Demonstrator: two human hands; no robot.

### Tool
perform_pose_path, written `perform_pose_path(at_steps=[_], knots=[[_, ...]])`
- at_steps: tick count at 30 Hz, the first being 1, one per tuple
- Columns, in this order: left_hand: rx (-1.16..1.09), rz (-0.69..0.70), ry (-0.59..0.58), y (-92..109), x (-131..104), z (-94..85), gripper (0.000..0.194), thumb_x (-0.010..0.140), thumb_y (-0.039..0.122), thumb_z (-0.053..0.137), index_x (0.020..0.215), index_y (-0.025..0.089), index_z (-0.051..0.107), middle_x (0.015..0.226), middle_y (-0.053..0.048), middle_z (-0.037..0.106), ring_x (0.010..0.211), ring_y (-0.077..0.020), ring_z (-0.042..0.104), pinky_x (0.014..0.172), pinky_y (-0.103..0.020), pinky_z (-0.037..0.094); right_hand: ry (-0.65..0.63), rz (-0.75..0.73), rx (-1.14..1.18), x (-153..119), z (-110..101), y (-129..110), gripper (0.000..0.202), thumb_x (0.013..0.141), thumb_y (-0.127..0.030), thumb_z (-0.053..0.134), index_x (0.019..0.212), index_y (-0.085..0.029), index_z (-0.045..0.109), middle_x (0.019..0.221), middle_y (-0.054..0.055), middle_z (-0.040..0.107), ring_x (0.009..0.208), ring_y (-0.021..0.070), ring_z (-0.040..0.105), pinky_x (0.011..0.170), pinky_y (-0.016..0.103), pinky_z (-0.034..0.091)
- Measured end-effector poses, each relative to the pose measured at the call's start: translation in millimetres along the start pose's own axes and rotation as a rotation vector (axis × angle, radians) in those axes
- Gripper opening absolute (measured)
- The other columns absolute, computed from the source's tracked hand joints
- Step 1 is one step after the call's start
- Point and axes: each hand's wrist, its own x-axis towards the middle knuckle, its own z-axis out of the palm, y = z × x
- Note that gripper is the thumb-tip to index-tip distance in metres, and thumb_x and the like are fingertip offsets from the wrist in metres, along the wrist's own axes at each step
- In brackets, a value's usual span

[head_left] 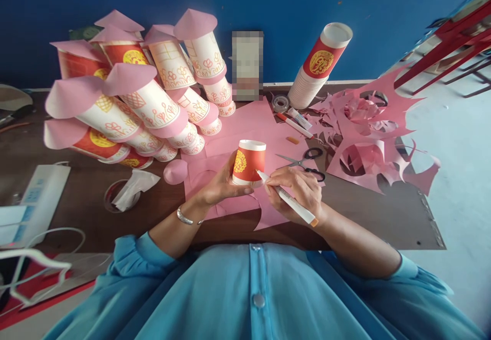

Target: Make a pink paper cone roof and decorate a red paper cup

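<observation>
A red and white paper cup (253, 159) with a yellow emblem stands upright in my left hand (224, 184), whose fingers wrap round its left side and base. In my right hand (297, 189) is a white marker (293, 204) with an orange end; its tip is at the cup's lower right side. Pink paper (241, 204) lies beneath both hands. Just beyond my right hand are black-handled scissors (303, 163), with an orange marker cap (292, 139) and a red and white pen (297, 126) behind them.
Cup towers with pink cone roofs (146, 92) fill the left back. A tall cup stack (320, 61) stands at the back right, beside cut pink scraps (368, 125). Tape rolls (281, 103) lie near the stack and at left. A power strip (45, 197) and white cables are far left.
</observation>
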Motion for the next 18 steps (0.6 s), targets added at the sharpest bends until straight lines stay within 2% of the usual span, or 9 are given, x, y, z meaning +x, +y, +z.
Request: perform_pose_path(at_steps=[8,18], knots=[[-0.041,0.001,0.013,1.2,0.4,0.4,0.073,0.071,0.034,0.098,0.134,0.028,0.061,0.122,-0.005,0.072,0.111,-0.0284,0.07,0.089,-0.039,0.06,-0.003,0.005,0.003,-0.5,0.4,-1.9,0.022,0.091,-0.004,0.066,0.096,-0.025,0.059,0.073,-0.004,0.074,0.059,0.0129,0.074,0.056,0.022,0.06],[-0.041,0.045,-0.006,-3.6,-0.3,-3.9,0.069,0.074,0.032,0.096,0.134,0.028,0.063,0.124,-0.006,0.071,0.109,-0.0274,0.07,0.091,-0.04,0.059,-0.001,-0.009,0.015,-1.2,1.4,-1.2,0.018,0.095,-0.008,0.066,0.096,-0.024,0.059,0.073,-0.003,0.074,0.061,0.0127,0.075,0.059,0.022,0.062]])
